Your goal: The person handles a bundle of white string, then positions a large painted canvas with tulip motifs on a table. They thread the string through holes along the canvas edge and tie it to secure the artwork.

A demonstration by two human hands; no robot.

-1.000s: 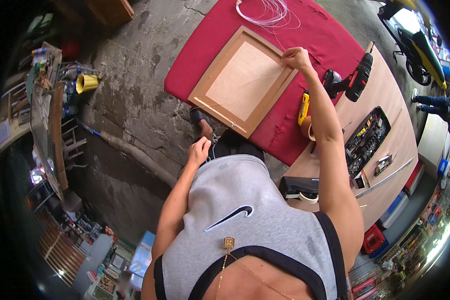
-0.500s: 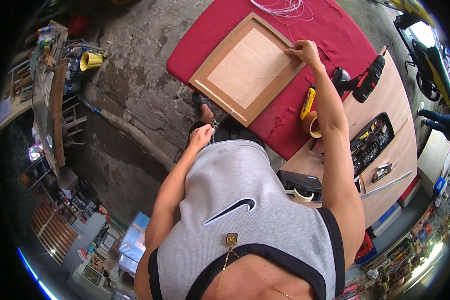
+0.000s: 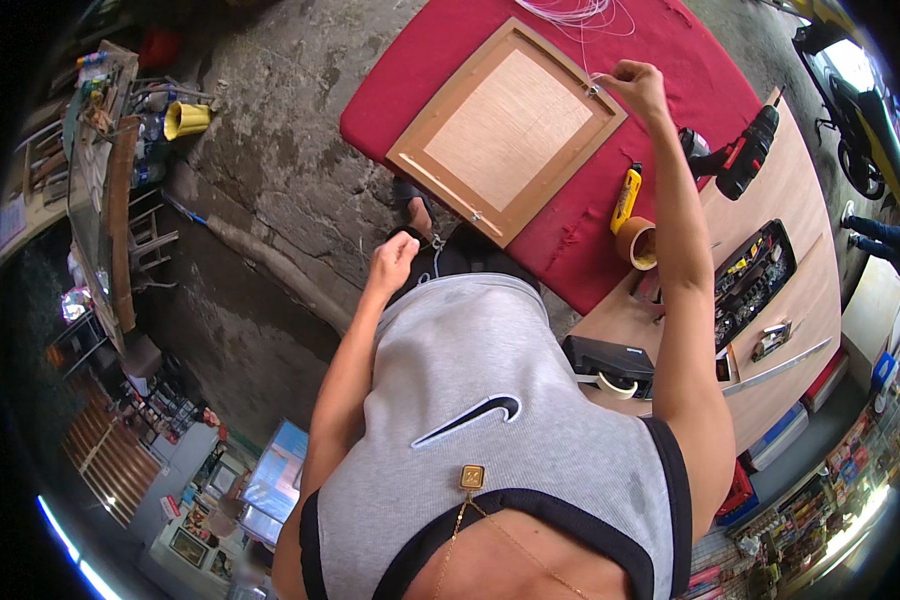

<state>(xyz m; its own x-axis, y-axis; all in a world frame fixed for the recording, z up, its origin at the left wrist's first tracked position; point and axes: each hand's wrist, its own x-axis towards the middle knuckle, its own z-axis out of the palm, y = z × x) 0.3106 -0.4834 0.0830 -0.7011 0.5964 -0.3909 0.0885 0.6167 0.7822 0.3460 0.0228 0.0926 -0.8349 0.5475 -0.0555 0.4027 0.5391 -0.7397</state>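
Head view shows your right hand (image 3: 638,88) with thumb and finger pinched together on a thin clear line (image 3: 583,48), at the far right corner of the brown frame (image 3: 554,170). Your left hand (image 3: 395,264) is curled near your lap; I cannot tell whether it holds something. The frame lies flat on wrinkled red cloth (image 3: 712,80), its pale panel (image 3: 507,130) showing fine grain. Near it are a slim yellow cutter (image 3: 626,197) and a round, hollow brown tape roll (image 3: 630,238). Further right, the open black case (image 3: 755,283) contains yellow-handled tools and many small dark pieces, on a smooth wooden board (image 3: 808,270).
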